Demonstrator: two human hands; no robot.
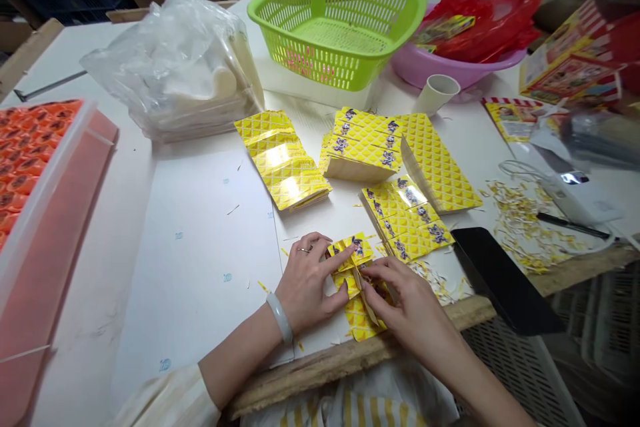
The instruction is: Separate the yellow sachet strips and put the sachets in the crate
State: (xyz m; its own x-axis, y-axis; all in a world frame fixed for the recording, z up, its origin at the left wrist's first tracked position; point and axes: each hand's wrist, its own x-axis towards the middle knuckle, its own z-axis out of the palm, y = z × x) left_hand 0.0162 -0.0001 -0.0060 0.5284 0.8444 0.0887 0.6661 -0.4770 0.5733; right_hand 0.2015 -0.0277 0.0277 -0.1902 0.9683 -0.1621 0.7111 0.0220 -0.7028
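My left hand (307,277) presses down on a small yellow printed carton (353,280) lying on the white table near its front edge, its fingers stretched over the carton's top flap. My right hand (400,297) pinches the carton's right side and a flap. Flat yellow cartons of the same kind lie in stacks just beyond: one stack (285,160) to the left, one (365,143) in the middle, and a fanned pile (407,217) right above my hands.
A green basket (337,23) stands at the back, a clear plastic bag (175,67) left of it, a pink basin (450,60) with red plastic on the right. A tray of orange packets (30,153) is far left. A black phone (505,277), paper cup (437,93) and paper scraps (520,227) lie right.
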